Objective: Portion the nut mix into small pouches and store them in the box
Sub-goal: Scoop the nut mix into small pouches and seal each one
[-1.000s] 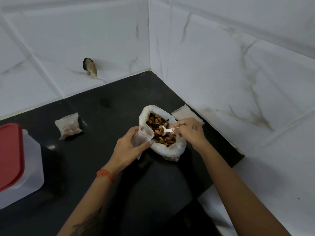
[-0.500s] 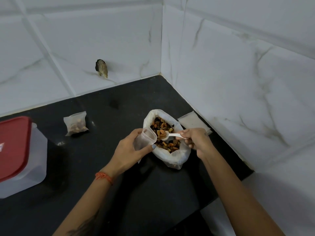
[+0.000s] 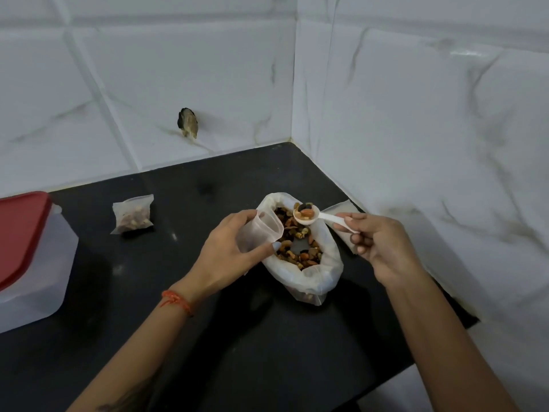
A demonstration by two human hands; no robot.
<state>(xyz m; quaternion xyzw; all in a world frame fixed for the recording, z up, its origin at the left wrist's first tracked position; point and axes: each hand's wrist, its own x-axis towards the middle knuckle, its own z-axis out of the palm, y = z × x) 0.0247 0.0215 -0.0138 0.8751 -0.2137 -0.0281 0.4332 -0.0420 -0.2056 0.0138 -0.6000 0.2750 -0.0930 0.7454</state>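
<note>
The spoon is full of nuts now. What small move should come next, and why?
Probably bring the loaded spoon left to the open pouch and tip it in: the right hand holds it lifted above the nut bag, and the left hand holds the pouch mouth open beside it.

The right hand (image 3: pixel 383 248) has lifted the white spoon (image 3: pixel 320 217) out of the nut mix (image 3: pixel 300 248). A second ago its bowl was buried among the nuts in the big bag (image 3: pixel 312 281); now it rides above the bag's far rim, heaped with nuts, level with the mouth of the small pouch (image 3: pixel 263 230) in the left hand's (image 3: pixel 231 251) grip and just beside it.
</note>
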